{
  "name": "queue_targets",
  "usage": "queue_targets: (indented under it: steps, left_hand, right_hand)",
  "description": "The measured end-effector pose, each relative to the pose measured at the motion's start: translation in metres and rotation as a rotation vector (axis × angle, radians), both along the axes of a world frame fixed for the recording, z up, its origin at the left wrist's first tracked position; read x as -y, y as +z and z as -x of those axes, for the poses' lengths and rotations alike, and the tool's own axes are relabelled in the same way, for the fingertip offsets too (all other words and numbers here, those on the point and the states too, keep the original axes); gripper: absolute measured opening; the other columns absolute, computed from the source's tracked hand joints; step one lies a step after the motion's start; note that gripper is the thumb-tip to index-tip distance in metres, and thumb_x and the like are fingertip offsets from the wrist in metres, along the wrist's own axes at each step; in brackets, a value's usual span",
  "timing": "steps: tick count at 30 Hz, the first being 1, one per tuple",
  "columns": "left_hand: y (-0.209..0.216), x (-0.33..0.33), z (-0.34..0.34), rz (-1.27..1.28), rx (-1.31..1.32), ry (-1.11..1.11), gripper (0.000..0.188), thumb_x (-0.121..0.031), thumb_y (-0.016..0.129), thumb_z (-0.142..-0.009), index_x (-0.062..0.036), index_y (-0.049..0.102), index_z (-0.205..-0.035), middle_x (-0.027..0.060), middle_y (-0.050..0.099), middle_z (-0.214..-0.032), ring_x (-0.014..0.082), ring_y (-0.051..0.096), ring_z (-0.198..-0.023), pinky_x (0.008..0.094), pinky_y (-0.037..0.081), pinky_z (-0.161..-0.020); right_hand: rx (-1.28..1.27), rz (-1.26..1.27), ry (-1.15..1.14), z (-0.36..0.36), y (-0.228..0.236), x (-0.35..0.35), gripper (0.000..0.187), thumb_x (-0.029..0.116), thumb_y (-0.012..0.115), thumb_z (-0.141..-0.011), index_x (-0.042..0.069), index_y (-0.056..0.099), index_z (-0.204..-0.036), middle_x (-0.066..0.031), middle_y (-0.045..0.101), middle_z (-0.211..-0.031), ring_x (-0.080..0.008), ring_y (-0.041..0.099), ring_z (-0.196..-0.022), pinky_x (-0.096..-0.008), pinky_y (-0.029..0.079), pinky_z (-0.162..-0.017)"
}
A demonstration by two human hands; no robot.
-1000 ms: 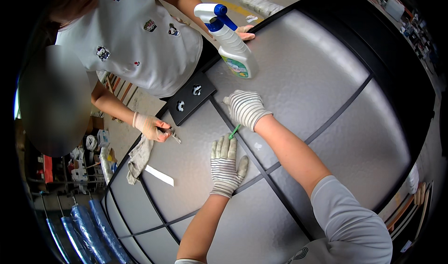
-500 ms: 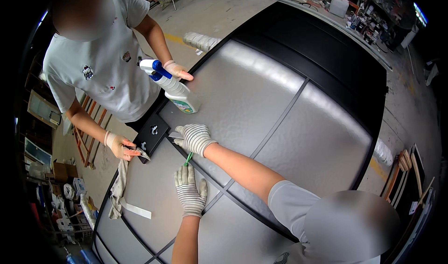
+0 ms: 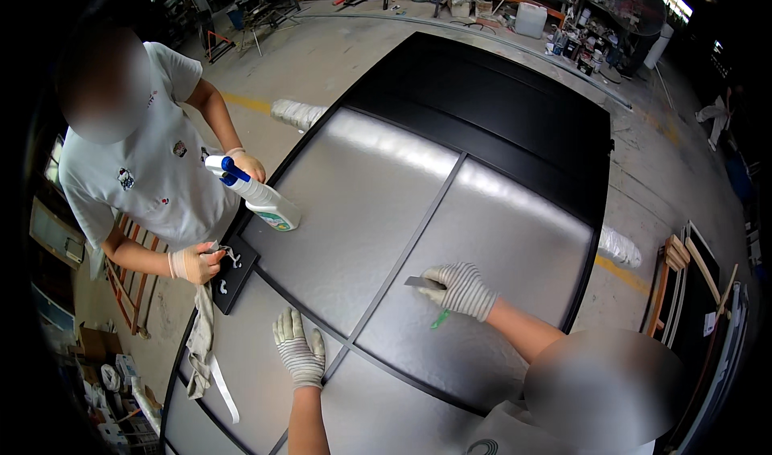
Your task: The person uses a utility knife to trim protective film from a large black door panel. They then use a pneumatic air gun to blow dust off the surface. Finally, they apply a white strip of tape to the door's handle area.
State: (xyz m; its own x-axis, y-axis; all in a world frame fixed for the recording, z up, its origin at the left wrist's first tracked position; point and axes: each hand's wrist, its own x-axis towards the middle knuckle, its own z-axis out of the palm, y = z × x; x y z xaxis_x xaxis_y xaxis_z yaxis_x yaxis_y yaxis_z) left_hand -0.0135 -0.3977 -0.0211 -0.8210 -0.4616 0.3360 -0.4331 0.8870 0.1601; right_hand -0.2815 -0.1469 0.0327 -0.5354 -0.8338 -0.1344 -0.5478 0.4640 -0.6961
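Note:
A large grey panel point(image 3: 354, 197) divided by dark strips point(image 3: 406, 254) lies in front of me. My left hand point(image 3: 301, 354), in a striped knit glove, rests flat on it with fingers stretched, beside a strip crossing. To the right, my right hand point(image 3: 465, 290), gloved alike, pinches a flat grey scraper blade point(image 3: 419, 282) whose end points left. Just below that hand is a small green strip point(image 3: 440, 319); whether it hangs from the hand or lies on the panel I cannot tell.
Across the panel a co-worker point(image 3: 153, 181) has one hand point(image 3: 197, 263) at a black plate point(image 3: 235, 274) with cut-outs. A white and blue spray bottle point(image 3: 272, 211) stands nearby. A grey cloth point(image 3: 201, 346) and white strip point(image 3: 223, 387) lie at left. A black section point(image 3: 482, 93) forms the panel's far end.
My right hand has moved right with the blade, away from the black plate, and the green strip is now by it. My left hand stays flat on the panel. The view has shifted.

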Motion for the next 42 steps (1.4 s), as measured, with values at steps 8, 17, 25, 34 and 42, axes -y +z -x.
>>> queue_targets:
  steps: [8, 17, 25, 34, 42]
  left_hand:
    - [-0.003, 0.004, -0.001, 0.088, 0.063, -0.026, 0.059, -0.023, 0.05, -0.088, 0.0012, 0.038, -0.14, 0.0228, 0.038, -0.144, 0.0414, 0.035, -0.133, 0.0518, 0.023, -0.113]
    - [-0.011, -0.037, 0.023, -0.01, 0.31, 0.65, 0.059, -0.037, 0.045, -0.095, 0.0013, 0.041, -0.139, 0.0217, 0.037, -0.146, 0.0371, 0.033, -0.136, 0.0446, 0.027, -0.113]
    - [-0.03, -0.158, 0.01, 0.118, 0.05, 0.255, 0.057, -0.03, 0.04, -0.099, 0.0011, 0.029, -0.145, 0.0231, 0.027, -0.151, 0.0402, 0.029, -0.137, 0.0495, 0.022, -0.115]
    - [-0.006, -0.259, 0.001, -0.073, 0.186, 0.133, 0.062, -0.024, 0.05, -0.088, -0.0022, 0.032, -0.144, 0.0213, 0.025, -0.152, 0.0488, 0.02, -0.138, 0.0578, 0.018, -0.114]
    - [0.004, -0.342, -0.008, -0.204, 0.263, 0.096, 0.067, -0.029, 0.052, -0.084, 0.001, 0.035, -0.142, 0.0221, 0.028, -0.151, 0.0575, 0.015, -0.135, 0.0619, 0.015, -0.112]
  right_hand:
    - [-0.315, -0.276, -0.578, 0.04, -0.023, -0.153, 0.032, 0.039, 0.057, -0.086, 0.008, 0.065, -0.081, -0.0131, 0.065, -0.075, -0.0328, 0.064, -0.067, -0.0441, 0.05, -0.063]
    - [-0.239, -0.201, -0.544, 0.047, -0.017, -0.14, 0.03, 0.038, 0.055, -0.088, 0.009, 0.064, -0.086, -0.0112, 0.067, -0.08, -0.0295, 0.067, -0.073, -0.0444, 0.053, -0.065]
    - [-0.219, -0.146, -0.502, 0.051, -0.027, -0.144, 0.029, 0.036, 0.056, -0.088, 0.009, 0.064, -0.095, -0.0098, 0.069, -0.084, -0.0279, 0.068, -0.076, -0.0441, 0.054, -0.066]
    - [-0.209, -0.215, -0.484, 0.047, -0.013, -0.143, 0.029, 0.036, 0.054, -0.089, 0.009, 0.063, -0.095, -0.0101, 0.069, -0.084, -0.0295, 0.068, -0.077, -0.0454, 0.054, -0.065]
    - [-0.234, -0.172, -0.459, 0.053, -0.014, -0.145, 0.026, 0.034, 0.056, -0.088, 0.01, 0.063, -0.096, -0.0094, 0.069, -0.089, -0.028, 0.067, -0.082, -0.0437, 0.054, -0.07]
